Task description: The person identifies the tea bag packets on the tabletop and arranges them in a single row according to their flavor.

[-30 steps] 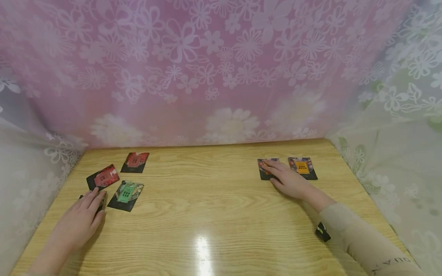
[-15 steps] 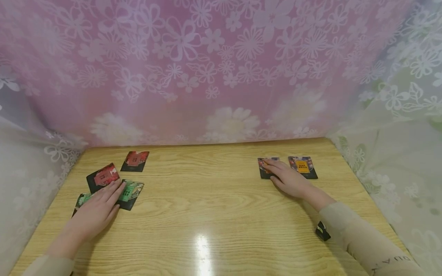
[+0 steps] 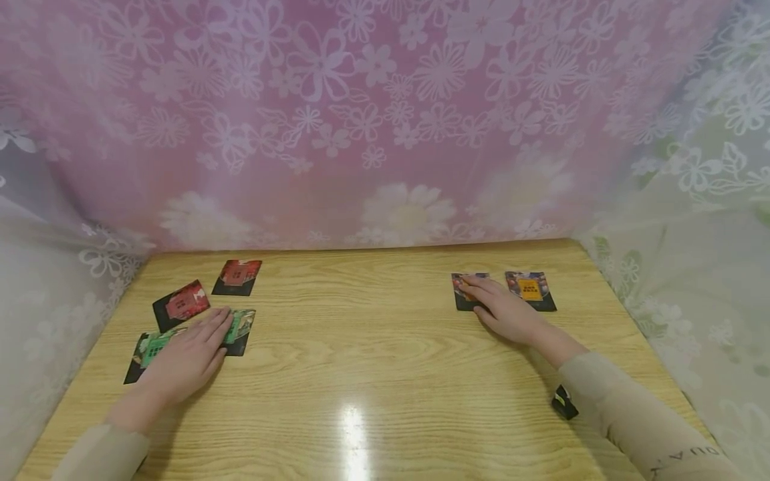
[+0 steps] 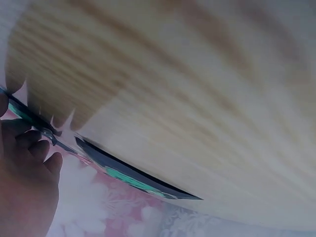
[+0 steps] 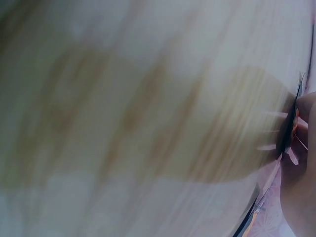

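My left hand [image 3: 186, 357] lies palm down with fairly straight fingers over a small flat black packet with a green label [image 3: 240, 331], hiding its left part. Beside it, a second green-labelled packet [image 3: 150, 351] is partly covered by the same hand. In the left wrist view, the left hand [image 4: 27, 173] has its fingers at a packet's edge, and a green-labelled packet [image 4: 133, 177] lies further along. My right hand [image 3: 505, 312] rests, fingers extended, on an orange-labelled packet [image 3: 464, 302]. The right wrist view catches the right hand [image 5: 298, 163] at the edge of that packet.
Two red-labelled packets [image 3: 180, 305] lie beyond the left hand, one tilted. Another orange-labelled packet [image 3: 531, 291] sits just right of the right hand. A small black item with a green mark [image 3: 564, 404] peeks from beside the right sleeve. A pink floral curtain [image 3: 373, 133] borders the wooden table [image 3: 361, 347].
My left hand has slid right and away from me, from the left green-labelled packet onto the right one, which has turned slightly straighter. The right hand stays on its packet.
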Available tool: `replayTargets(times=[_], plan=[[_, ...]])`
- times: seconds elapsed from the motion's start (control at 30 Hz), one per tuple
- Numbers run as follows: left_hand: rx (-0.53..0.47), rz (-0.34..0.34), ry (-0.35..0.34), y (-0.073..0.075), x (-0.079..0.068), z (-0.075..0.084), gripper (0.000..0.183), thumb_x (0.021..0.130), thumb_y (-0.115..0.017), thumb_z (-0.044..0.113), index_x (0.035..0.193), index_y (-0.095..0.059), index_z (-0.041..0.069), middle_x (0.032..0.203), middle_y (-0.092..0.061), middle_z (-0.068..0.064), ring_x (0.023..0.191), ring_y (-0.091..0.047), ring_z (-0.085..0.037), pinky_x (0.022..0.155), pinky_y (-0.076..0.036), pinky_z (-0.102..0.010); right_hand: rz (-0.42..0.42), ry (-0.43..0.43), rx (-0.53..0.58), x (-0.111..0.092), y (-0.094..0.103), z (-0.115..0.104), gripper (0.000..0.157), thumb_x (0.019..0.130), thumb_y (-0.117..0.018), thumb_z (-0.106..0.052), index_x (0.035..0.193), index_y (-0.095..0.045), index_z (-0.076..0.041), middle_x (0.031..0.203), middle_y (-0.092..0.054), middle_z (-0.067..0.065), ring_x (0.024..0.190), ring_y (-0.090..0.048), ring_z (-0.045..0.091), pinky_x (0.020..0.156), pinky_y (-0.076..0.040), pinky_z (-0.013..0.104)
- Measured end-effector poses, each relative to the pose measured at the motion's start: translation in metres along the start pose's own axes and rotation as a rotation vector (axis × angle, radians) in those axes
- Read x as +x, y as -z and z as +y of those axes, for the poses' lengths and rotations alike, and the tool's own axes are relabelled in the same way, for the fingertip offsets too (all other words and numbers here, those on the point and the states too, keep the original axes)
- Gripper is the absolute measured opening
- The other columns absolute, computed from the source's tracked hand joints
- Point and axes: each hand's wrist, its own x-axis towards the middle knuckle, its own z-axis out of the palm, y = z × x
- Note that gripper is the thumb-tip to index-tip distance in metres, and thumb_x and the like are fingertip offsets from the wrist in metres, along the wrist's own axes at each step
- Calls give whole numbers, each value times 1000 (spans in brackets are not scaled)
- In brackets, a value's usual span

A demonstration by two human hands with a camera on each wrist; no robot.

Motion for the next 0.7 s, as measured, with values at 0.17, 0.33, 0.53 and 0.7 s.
replayTargets(times=[0.17, 0.33, 0.53, 0.7], plan=[[14, -5, 16, 1, 6, 8, 66, 109, -58, 28, 162, -38, -4, 169, -38, -25, 154, -40, -46, 124, -40, -62, 38, 30, -5, 0, 0, 0, 46, 106, -61, -8, 151, -56, 2, 165, -44, 25, 148, -44, 50, 116, -44, 69], [14, 4, 13, 2, 14, 17, 66, 108, -61, 29, 161, -40, -5, 167, -40, -26, 153, -42, -46, 124, -41, -61, 45, 44, -16, 0, -1, 2, 47, 106, -61, -9, 152, -55, 2, 164, -44, 25, 147, -45, 49, 114, -46, 69], [7, 4, -12, 2, 32, 29, 67, 108, -62, 29, 160, -41, -6, 166, -42, -26, 153, -43, -44, 126, -40, -59, 0, -5, -3, -1, 0, 3, 49, 107, -60, -10, 154, -53, 1, 167, -41, 23, 152, -40, 48, 120, -42, 69], [-1, 4, -20, 3, 46, 43, 66, 108, -61, 30, 160, -42, -6, 166, -42, -25, 153, -44, -43, 125, -41, -58, 13, 16, -1, 0, -1, 3, 48, 107, -60, -8, 154, -53, 2, 166, -42, 24, 151, -41, 49, 119, -42, 69]])
